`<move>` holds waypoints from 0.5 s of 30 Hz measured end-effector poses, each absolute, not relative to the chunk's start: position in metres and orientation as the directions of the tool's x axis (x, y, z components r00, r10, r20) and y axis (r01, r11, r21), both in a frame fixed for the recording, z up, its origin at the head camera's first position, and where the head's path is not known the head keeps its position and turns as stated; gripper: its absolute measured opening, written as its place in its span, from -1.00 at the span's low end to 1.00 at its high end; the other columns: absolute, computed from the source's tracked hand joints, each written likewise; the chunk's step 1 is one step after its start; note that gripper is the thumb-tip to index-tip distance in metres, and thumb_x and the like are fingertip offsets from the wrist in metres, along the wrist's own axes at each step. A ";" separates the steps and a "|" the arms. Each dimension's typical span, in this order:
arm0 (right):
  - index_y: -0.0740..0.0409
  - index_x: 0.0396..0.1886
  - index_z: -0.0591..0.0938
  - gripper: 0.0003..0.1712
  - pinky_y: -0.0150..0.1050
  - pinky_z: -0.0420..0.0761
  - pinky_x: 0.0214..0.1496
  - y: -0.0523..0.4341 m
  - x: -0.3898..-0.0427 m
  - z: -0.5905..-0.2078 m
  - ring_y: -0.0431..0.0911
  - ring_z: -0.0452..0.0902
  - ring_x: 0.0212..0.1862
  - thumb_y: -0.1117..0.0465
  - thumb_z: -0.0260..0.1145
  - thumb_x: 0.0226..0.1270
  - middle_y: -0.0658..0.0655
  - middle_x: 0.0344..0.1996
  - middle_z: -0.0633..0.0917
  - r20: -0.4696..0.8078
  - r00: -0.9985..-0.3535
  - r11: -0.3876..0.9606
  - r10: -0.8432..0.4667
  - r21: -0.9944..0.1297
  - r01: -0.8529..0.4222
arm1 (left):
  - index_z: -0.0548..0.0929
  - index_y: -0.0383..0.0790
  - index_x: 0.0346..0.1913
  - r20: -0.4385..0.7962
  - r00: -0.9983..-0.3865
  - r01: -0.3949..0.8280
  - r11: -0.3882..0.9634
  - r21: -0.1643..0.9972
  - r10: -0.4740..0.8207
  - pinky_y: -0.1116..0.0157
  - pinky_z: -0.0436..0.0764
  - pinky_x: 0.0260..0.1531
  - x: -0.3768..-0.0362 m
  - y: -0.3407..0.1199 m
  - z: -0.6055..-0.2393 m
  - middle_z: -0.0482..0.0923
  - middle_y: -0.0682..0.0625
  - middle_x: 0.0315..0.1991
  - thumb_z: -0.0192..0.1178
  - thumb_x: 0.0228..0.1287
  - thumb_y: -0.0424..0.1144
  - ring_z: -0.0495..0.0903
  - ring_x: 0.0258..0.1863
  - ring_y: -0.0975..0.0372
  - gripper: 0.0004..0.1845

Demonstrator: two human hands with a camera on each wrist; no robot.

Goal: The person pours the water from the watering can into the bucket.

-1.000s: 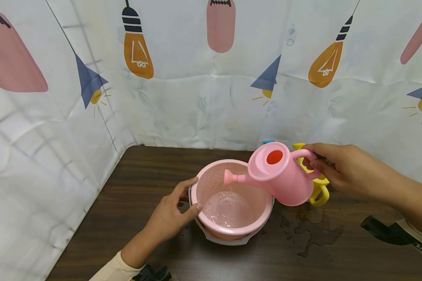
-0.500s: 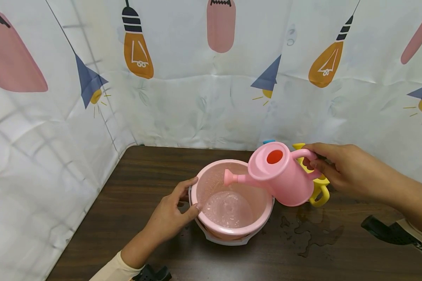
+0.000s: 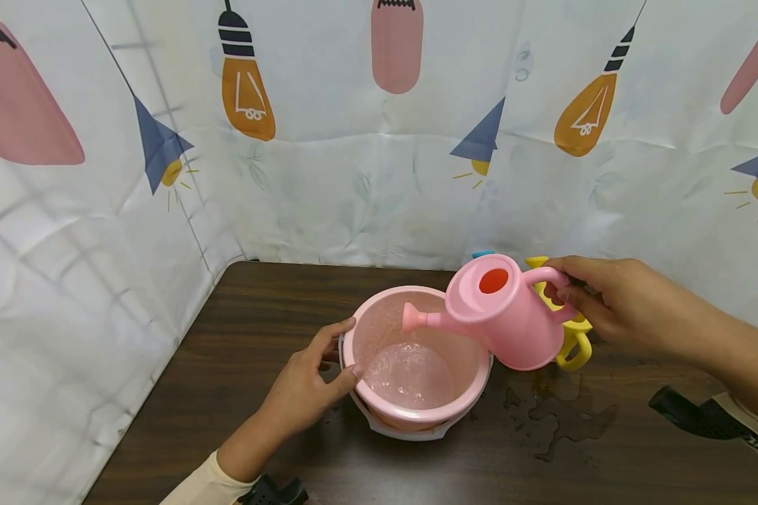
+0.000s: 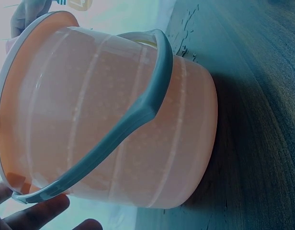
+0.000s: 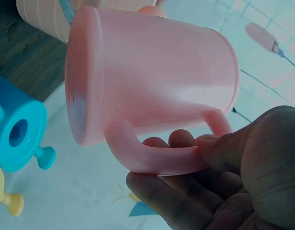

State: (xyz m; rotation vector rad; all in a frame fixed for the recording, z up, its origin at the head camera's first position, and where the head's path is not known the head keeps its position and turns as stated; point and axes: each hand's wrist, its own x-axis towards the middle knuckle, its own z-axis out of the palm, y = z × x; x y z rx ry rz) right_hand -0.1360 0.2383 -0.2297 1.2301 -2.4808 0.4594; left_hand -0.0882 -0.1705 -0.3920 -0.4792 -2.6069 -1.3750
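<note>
A pink bucket [image 3: 417,414] with a pale carrying handle [image 4: 147,103] stands on the table. My left hand [image 3: 309,386] holds its left rim, the thumb on the rim and the fingers along the outer side. A pink watering can [image 3: 512,315] hangs tilted over the bucket's right side, gripped by its handle in my right hand [image 3: 606,301]. Its spout head [image 3: 412,318] is inside the bucket's opening, and thin streams run from it. Water [image 3: 410,375] with ripples and bubbles covers the bucket's bottom. The right wrist view shows my fingers [image 5: 171,201] curled round the can's handle.
Behind the pink can stand a yellow watering can [image 3: 575,351] and a blue watering can [image 5: 20,129], mostly hidden in the head view. Spilled water [image 3: 568,421] lies on the dark wooden table [image 3: 240,337] at right. A printed curtain [image 3: 328,196] hangs behind and left.
The ripples and bubbles on the water in the bucket shift. Both hands, the bucket and the tilted pink watering can stay in place.
</note>
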 end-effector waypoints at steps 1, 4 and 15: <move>0.01 0.05 0.66 -0.51 -0.55 0.55 -0.33 0.238 -0.136 -0.230 -0.40 0.64 -0.38 0.52 0.43 0.19 -0.23 -0.31 0.67 0.430 -0.572 0.575 -0.699 -0.138 -0.806 | 0.38 0.15 0.47 0.283 -0.936 0.351 0.526 0.774 0.208 -0.05 0.63 -0.05 -0.088 -0.170 -0.392 0.73 0.09 -0.04 0.34 0.32 -0.06 0.69 -0.10 0.27 -0.33; -0.01 0.06 0.66 -0.51 -0.55 0.55 -0.33 0.239 -0.136 -0.230 -0.40 0.63 -0.37 0.52 0.43 0.20 -0.24 -0.30 0.67 0.428 -0.576 0.578 -0.697 -0.142 -0.804 | 0.38 0.15 0.47 0.282 -0.936 0.351 0.525 0.775 0.210 -0.05 0.63 -0.06 -0.088 -0.170 -0.392 0.73 0.10 -0.05 0.34 0.32 -0.07 0.69 -0.10 0.28 -0.32; 0.01 0.07 0.66 -0.46 -0.55 0.52 -0.33 0.238 -0.136 -0.229 -0.38 0.60 -0.38 0.53 0.45 0.13 -0.23 -0.33 0.65 0.425 -0.581 0.597 -0.694 -0.111 -0.794 | 0.38 0.16 0.47 0.280 -0.937 0.350 0.526 0.775 0.210 -0.04 0.63 -0.05 -0.088 -0.171 -0.392 0.72 0.10 -0.04 0.33 0.33 -0.03 0.69 -0.10 0.27 -0.33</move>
